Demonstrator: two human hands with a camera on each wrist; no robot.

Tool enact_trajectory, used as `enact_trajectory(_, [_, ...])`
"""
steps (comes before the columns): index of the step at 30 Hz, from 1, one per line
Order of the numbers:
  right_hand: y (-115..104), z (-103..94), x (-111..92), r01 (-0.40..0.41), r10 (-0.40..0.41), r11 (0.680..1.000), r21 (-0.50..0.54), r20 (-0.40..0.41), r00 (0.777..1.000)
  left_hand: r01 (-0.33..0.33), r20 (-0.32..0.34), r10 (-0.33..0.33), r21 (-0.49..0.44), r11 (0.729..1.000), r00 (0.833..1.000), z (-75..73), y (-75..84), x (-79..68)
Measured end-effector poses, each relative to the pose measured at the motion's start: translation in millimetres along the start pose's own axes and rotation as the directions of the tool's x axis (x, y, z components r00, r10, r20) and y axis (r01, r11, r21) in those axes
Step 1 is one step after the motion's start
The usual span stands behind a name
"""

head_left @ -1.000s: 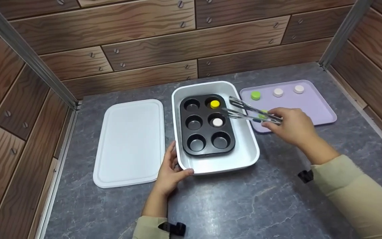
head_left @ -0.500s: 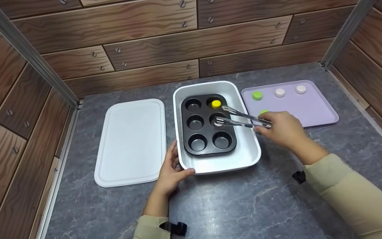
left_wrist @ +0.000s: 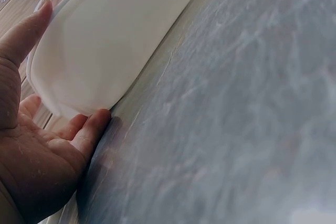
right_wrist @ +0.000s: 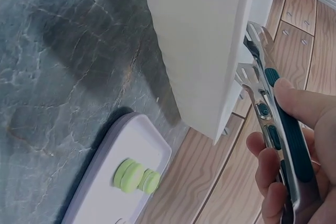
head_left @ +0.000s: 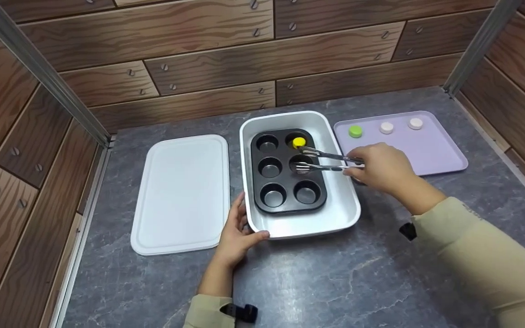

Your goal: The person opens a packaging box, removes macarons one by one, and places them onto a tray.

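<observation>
In the head view, my left hand (head_left: 237,234) touches the near left corner of a white bin (head_left: 335,221), thumb along its front rim. The left wrist view has the fingertips at the bin's lower wall. A black muffin tin (head_left: 285,177) lies inside the bin. My right hand (head_left: 383,166) grips metal tongs (head_left: 331,167) with dark green inserts, thumb on one arm and fingers around the other. Spread apart, the tong tips reach over the right middle cup and largely hide the white round piece there. A yellow round piece (head_left: 299,142) sits in the far right cup.
A white lid or board (head_left: 182,196) lies left of the bin. On the right, a lilac tray (head_left: 426,155) bears a green round piece (head_left: 355,131) and two white round pieces (head_left: 386,127). The right wrist view shows two green pieces. Wood-patterned walls enclose the table.
The right hand has brought the tongs left and lower, from beside the tin's right edge to over the right middle cup, covering the white piece. The left hand stays at the bin's corner.
</observation>
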State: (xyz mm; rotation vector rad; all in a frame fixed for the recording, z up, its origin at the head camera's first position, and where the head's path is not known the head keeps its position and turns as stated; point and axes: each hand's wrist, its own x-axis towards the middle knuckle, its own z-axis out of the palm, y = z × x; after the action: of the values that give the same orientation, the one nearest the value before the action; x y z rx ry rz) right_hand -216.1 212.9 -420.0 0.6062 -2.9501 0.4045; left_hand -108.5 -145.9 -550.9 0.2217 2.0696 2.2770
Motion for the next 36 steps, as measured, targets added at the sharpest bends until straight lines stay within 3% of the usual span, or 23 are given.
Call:
enact_trajectory(22, [-13.2, -3.1, 23.0, -0.009, 0.025, 0.992, -0.124, 0.126, 0.992, 0.006, -0.006, -0.006, -0.015, 1.0, 1.0, 1.9, -0.3, 0.2])
enact_trajectory(31, [-11.3, 5.5, 20.1, 0.004, 0.01, 0.994, -0.112, 0.124, 0.992, 0.004, -0.006, -0.004, 0.004, 1.0, 1.0, 0.5, 1.4, 0.4])
enact_trajectory(36, [-6.4, 11.5, 13.9, 0.018, -0.011, 0.995, -0.099, 0.071, 0.997, -0.009, 0.001, 0.009, -0.003, 1.0, 1.0, -0.5, 0.9, 0.3])
